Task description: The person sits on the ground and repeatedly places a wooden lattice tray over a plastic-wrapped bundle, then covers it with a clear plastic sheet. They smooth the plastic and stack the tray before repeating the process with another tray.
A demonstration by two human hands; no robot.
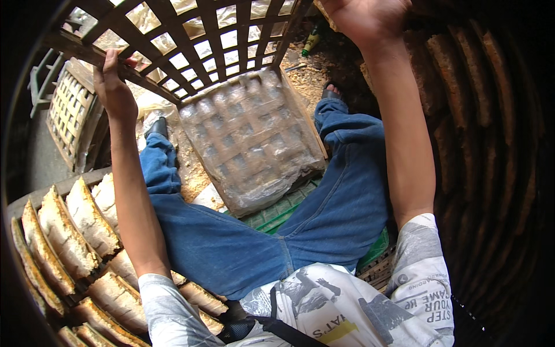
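My left hand [113, 89] grips the side rail of a dark wooden lattice panel [173, 41], thumb on the near face. The panel is raised and tilted, its top cut off by the view's edge. Between my knees lies another lattice panel [256, 134] covered with crinkled clear plastic film, meeting the raised panel's lower edge. At the top edge is my right hand [368, 19], wrist and palm showing, fingers out of view. Beside it shows a light brown piece [328, 16]; I cannot tell whether the hand touches it.
Rows of curved, pale crusty slabs [69, 234] stand at left; more brown slabs [468, 82] stand in shadow at right. A woven lattice panel [69, 108] leans at far left. Green plastic [282, 217] shows beneath the covered panel. A green bottle [310, 42] lies among crumbs on the floor.
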